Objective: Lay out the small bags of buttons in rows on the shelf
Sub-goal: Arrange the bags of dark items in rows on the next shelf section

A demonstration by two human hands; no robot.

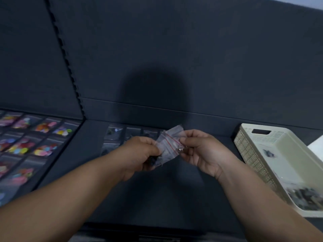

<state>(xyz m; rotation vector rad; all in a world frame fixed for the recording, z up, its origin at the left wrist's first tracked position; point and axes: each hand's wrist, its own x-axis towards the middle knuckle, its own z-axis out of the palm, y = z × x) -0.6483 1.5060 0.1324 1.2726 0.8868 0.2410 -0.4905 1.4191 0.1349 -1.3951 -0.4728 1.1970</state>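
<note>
Bare forearms [73,194] were seen reaching in from the lower edge and meeting over the middle of the dark shelf [174,189]. A small clear bag [168,145] with a red seal line was pinched between the two hands and held above the shelf, touching nothing else. The left hand [141,152] was curled round the bag's lower corner, where something dark was gathered; what it was could not be told. The right hand [201,149] was closed on the opposite edge by thumb and fingertips.

Just behind the hands, a short row of bags [115,135] was laid flat near the shelf's rear edge, blurred and partly hidden by the left hand. Bare shelf was left open in front of that row and under the wrists.

Well to the left, beyond a raised edge, bags of coloured buttons [22,142] were set out in close rows on a neighbouring section. A toothed seam [64,55] was seen running up the back panel [209,49] above that edge.

To the right, a cream basket [279,154] was set apart from the hands, with more clear bags [305,198] heaped in its near end. Open shelf was left between the basket's wall and the right wrist.
</note>
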